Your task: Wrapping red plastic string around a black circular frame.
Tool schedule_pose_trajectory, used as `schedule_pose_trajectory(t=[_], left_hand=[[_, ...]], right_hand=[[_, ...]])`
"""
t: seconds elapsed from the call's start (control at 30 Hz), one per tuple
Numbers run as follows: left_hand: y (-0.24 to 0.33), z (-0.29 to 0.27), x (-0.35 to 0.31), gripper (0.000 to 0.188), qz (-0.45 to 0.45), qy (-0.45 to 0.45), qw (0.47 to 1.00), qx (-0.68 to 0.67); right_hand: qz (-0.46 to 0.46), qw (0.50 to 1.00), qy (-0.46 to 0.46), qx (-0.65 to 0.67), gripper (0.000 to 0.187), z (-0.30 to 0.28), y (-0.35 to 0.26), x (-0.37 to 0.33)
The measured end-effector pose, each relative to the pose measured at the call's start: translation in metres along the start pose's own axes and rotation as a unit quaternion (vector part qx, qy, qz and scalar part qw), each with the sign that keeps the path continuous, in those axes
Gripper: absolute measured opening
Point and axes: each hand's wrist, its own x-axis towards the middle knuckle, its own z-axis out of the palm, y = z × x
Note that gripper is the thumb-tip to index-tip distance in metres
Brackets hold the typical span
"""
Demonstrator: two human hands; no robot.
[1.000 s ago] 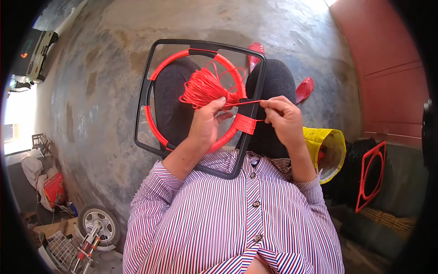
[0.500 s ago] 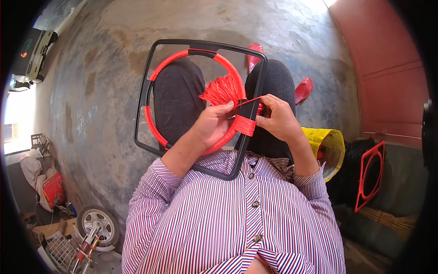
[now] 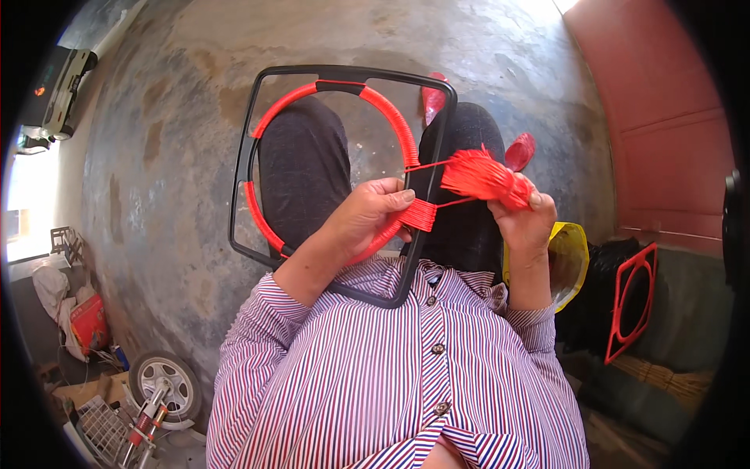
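Black frame (image 3: 340,73): I see it above both knees (image 3: 305,156), its ring (image 3: 394,119) cord-wrapped.
Left hand (image 3: 363,217): at the ring's four o'clock, fingers gripping it beside the wound band (image 3: 422,215).
Red bundle (image 3: 478,175): outside the frame, three o'clock, two strands (image 3: 426,166) running frameward.
Right hand (image 3: 523,221): farther out, toward four o'clock, fingers clenched around the bundle's end.

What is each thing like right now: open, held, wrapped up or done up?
Left hand, gripping the frame
Right hand, gripping the string bundle
Frame, inner ring partly wrapped in red
String bundle, bunched, strands stretching toward the frame
Yellow bag, mouth open
Shirt, buttoned, open at the neck
Red shoes, apparently worn
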Motion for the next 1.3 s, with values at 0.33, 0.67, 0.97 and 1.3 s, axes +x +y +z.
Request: schedule_pose_trajectory(t=[0.33,0.67,0.97,1.3], left_hand=[[-0.006,-0.010,0.006,0.022,0.029,-0.011,0.999,0.020],[-0.004,0.004,0.003,0.031,0.056,0.038,0.997,0.038],[-0.004,0.001,0.002,0.033,0.061,-0.012,0.996,0.062],[-0.007,-0.005,0.001,0.021,0.054,0.012,0.996,0.076]], right_hand=[[-0.056,0.990,-0.131,-0.019,0.059,-0.022,-0.015,-0.005],[-0.052,0.956,-0.241,0.158,0.042,-0.016,-0.030,0.003],[0.109,0.940,0.008,-0.323,0.034,0.047,0.035,-0.015],[0.080,0.951,-0.012,-0.299,0.015,0.046,0.030,-0.003]])
